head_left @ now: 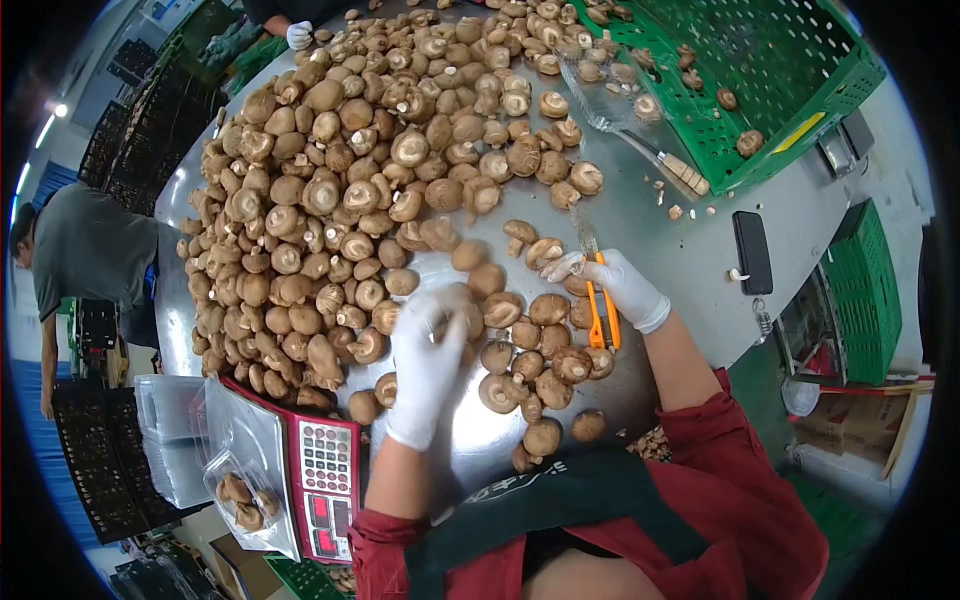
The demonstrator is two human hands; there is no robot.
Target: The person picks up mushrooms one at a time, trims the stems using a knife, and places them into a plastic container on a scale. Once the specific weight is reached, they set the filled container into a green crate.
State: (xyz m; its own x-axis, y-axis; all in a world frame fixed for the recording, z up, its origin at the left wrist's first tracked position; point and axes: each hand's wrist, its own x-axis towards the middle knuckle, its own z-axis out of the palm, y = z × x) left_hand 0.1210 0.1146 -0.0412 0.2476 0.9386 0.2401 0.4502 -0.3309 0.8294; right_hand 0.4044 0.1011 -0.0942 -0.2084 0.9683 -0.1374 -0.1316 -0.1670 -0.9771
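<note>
My right hand (622,290), in a white glove, is closed on scissors (597,318) with orange handles, their metal blades pointing away from me. Its fingertips come right up to a shiitake mushroom (544,252). My left hand (428,350), also gloved in white, reaches over the near edge of the big mushroom pile (330,190). Its curled fingers are smeared by motion and overlap brown caps, so I cannot tell whether they hold one. Between my hands and nearer my body lies a smaller group of shiitake mushrooms (550,365), some with gills up.
A red scale (326,465) with a bagged tray of mushrooms stands at left, beside stacked clear trays (172,440). At right are a green crate (740,90), a wood-handled wire scoop (660,160) and a phone (752,253). Another person's gloved hand (299,36) is across the table; a person (95,245) bends at left.
</note>
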